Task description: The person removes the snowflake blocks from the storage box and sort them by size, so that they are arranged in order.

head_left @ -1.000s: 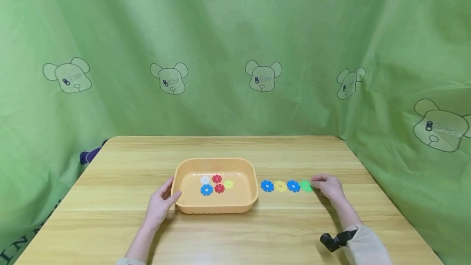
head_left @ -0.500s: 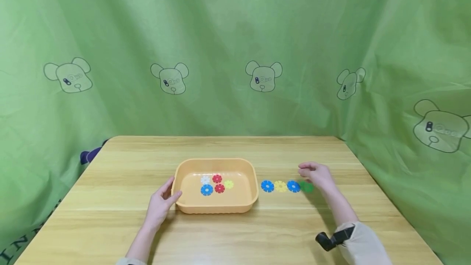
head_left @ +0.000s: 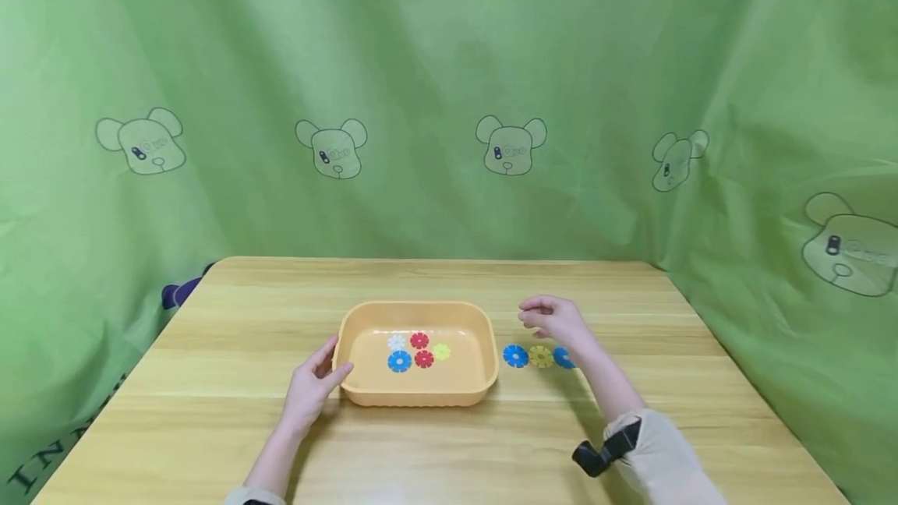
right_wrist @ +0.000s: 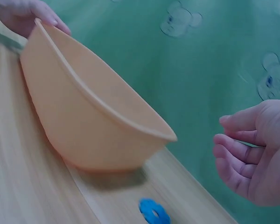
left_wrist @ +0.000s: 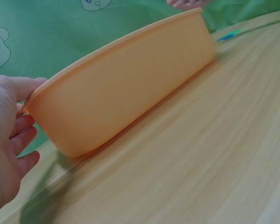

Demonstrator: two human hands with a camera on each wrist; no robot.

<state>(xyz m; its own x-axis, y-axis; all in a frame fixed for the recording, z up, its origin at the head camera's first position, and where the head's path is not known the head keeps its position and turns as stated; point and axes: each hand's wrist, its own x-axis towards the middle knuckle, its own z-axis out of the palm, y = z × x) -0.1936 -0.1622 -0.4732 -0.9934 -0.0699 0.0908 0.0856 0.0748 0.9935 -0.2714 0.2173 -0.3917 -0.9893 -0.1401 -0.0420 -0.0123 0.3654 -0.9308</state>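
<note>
An orange plastic basin (head_left: 417, 397) stands on the wooden table, and my left hand (head_left: 311, 390) holds its left rim, thumb over the edge and fingers outside. Inside lie a white notched disc (head_left: 397, 336), a larger blue one, a yellow-green one and two red notched discs (head_left: 419, 335). My right hand (head_left: 559, 323) is in the air just right of the basin, fingers loosely bent with nothing between them. Below it on the table, a row runs from a blue notched disc (head_left: 515, 347) through a yellow disc (head_left: 541, 347) to another blue disc (head_left: 562, 350), partly covered by the forearm.
The wooden table (head_left: 393, 458) extends around the basin on every side. A green curtain (head_left: 421, 45) printed with bear heads hangs behind and beside it. A black strap with a small device (head_left: 606, 449) is on the right sleeve.
My right hand has lifted off the green disc at the row's right end and moved left toward the basin. The forearm now hides that disc in the head view. My left hand keeps its hold.
</note>
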